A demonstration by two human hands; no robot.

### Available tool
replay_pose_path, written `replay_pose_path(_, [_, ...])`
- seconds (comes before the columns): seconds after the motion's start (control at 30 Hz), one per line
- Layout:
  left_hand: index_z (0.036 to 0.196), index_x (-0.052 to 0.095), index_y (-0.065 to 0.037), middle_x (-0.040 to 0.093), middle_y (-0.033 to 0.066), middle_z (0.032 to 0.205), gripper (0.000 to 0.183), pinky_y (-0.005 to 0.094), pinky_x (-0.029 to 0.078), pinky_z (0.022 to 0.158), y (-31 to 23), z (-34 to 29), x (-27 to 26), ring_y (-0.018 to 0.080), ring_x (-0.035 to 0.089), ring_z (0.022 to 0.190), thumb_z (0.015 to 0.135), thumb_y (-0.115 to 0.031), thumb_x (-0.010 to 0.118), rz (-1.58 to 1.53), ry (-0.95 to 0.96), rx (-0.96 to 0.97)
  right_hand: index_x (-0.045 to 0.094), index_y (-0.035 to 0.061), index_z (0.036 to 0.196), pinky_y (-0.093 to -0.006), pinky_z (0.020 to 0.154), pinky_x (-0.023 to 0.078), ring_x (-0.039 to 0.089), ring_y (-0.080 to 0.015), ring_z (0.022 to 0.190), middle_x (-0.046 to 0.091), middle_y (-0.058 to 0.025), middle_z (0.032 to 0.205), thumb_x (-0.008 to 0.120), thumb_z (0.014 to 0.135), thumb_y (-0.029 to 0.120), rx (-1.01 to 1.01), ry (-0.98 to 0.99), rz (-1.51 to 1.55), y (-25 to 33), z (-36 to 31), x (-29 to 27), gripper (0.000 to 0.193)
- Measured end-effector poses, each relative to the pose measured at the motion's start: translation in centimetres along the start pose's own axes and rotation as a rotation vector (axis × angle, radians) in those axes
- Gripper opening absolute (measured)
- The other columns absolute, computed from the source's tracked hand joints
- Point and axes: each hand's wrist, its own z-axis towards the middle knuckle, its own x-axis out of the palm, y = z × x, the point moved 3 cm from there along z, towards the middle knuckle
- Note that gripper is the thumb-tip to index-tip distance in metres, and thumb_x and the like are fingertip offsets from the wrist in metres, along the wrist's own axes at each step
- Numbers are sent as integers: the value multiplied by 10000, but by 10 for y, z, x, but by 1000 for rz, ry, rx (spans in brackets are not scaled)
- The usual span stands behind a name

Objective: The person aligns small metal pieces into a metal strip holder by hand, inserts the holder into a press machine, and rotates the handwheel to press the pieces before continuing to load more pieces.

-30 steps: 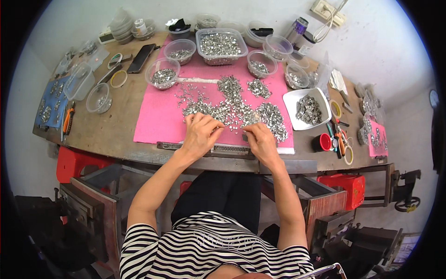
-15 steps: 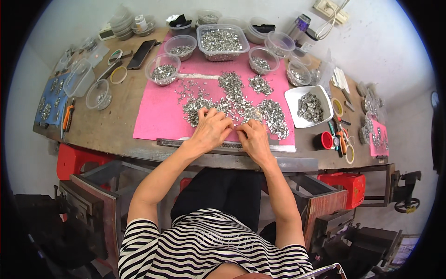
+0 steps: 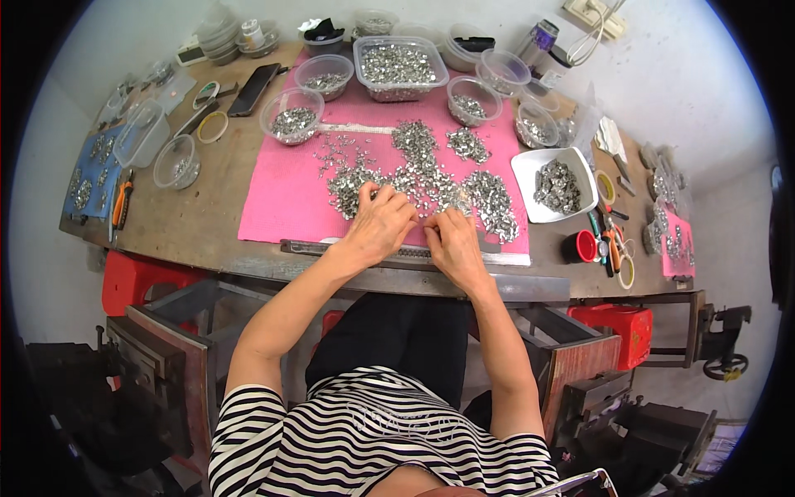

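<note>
Metal pieces: small, shiny silver bits (image 3: 424, 184), flat-looking and angular, bright in some spots and darker grey in others
Where they lie: in joined heaps on my pink mat (image 3: 281, 195), loosely scattered at the upper left, with a separate small clump toward the back
My left hand (image 3: 383, 225): fingers bent, at the heap's near edge; I cannot tell whether it pinches a piece
My right hand (image 3: 455, 246): fingers curled in just beside the left; its grip is hidden
White dish (image 3: 525, 192): on the desk (image 3: 219, 211) to my right, holding darker grey pieces
</note>
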Motion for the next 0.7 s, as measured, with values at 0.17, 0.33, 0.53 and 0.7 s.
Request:
replay_pose_path(0.17, [931, 665, -104, 594, 30, 907, 111, 470, 338, 977, -7, -29, -27, 234, 563, 983, 852, -141, 733, -122, -61, -32, 632, 44, 933, -402, 780, 395, 578, -272, 832, 592, -83, 862, 714, 825, 27, 19, -6, 209, 21, -17, -7, 136])
replay_pose_path(0.33, [943, 689, -92, 637, 38, 951, 123, 427, 347, 967, -18, -48, -28, 228, 592, 981, 838, -117, 747, -186, -96, -77, 632, 51, 931, -392, 778, 409, 571, -269, 829, 596, -71, 872, 738, 797, 6, -101, -130, 162, 37, -23, 2, 176])
replay_pose_path(0.53, [937, 696, -95, 636, 29, 951, 145, 448, 351, 969, -18, -53, -22, 214, 592, 991, 818, -135, 768, -153, -158, -34, 664, 53, 928, -400, 796, 420, 581, -272, 849, 611, -64, 890, 746, 800, 9, -131, -141, 97, 42, -26, 5, 158])
replay_pose_path(0.7, [951, 706, -107, 629, 27, 943, 136, 470, 351, 981, -13, -39, -22, 213, 585, 988, 833, -154, 755, -117, -166, -43, 692, 57, 949, -402, 803, 419, 590, -272, 864, 621, -73, 900, 728, 825, 20, -124, -157, 111, 29, -19, -2, 134])
